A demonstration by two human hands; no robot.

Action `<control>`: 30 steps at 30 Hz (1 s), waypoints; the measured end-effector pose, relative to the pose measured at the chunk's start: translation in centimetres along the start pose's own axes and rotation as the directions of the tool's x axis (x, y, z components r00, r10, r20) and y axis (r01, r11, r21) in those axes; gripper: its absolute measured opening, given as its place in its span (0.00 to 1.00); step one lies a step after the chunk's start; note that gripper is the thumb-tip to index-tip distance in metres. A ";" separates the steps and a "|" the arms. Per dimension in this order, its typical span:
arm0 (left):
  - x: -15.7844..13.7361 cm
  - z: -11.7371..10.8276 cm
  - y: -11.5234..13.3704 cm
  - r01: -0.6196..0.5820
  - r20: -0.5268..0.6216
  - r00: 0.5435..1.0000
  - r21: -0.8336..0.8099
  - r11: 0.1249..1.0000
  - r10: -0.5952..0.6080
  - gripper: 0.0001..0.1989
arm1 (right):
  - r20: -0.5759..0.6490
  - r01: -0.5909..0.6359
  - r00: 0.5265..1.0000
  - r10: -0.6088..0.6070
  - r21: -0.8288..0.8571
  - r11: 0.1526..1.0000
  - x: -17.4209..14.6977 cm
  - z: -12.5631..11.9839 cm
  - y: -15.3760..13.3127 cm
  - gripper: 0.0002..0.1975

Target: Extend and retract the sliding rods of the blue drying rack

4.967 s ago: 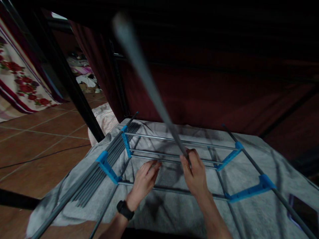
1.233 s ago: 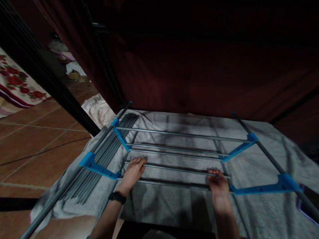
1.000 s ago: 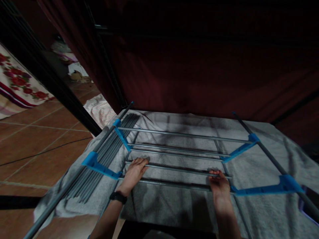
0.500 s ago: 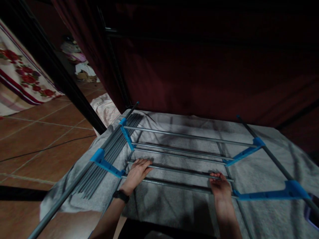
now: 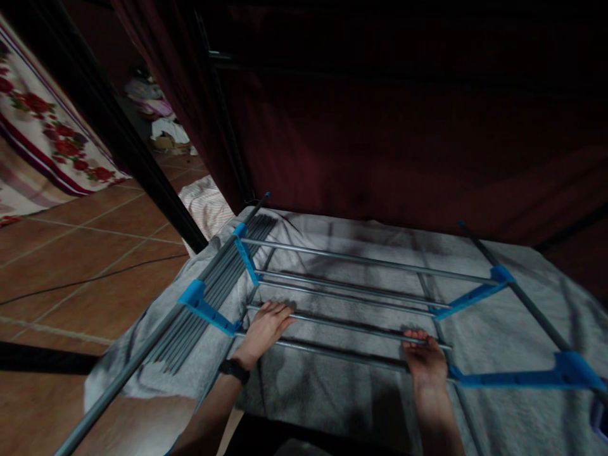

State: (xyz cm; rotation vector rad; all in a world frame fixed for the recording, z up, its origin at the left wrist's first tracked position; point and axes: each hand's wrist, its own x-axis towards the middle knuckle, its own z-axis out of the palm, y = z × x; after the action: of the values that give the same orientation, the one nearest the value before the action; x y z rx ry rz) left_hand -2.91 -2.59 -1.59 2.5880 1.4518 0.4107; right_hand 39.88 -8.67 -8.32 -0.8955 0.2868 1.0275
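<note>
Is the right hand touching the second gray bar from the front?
Touching: the head view shows the right hand, fingers curled around the gray bar near its end.

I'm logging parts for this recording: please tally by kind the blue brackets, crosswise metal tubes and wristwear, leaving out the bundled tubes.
Blue plastic brackets: 4
Crosswise metal tube held by the left hand and right hand: 1
Other crosswise tubes: 4
Black wristwatch: 1
Total: 10

Maroon curtain, tiled floor (dimly lit)
</note>
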 end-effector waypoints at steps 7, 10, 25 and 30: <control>0.2 0.2 0.4 -0.036 -0.023 0.999 -0.011 0.999 0.036 0.14 | 0.057 0.032 0.998 -0.027 -0.087 0.996 1.1 -0.6 0.0 0.09; 0.7 0.5 1.4 -0.080 -0.025 0.997 -0.038 0.996 0.079 0.13 | 0.050 0.019 0.999 -0.016 -0.075 0.997 1.2 -0.8 0.0 0.09; 2.2 1.1 3.4 -0.081 0.016 0.996 -0.043 0.996 0.082 0.15 | -0.049 -0.013 0.999 0.015 0.035 0.999 1.2 -0.8 -1.3 0.02; 2.2 1.5 3.1 -0.067 0.021 0.997 -0.079 0.995 0.069 0.13 | -0.027 -0.007 1.000 0.008 0.044 0.999 0.6 -0.5 -1.0 0.04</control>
State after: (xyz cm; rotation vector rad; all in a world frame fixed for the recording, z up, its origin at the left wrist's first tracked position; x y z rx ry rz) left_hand 1.16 -2.33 -1.82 2.5771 1.3166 0.4352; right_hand 41.16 -8.93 -8.47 -0.8698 0.3341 1.0131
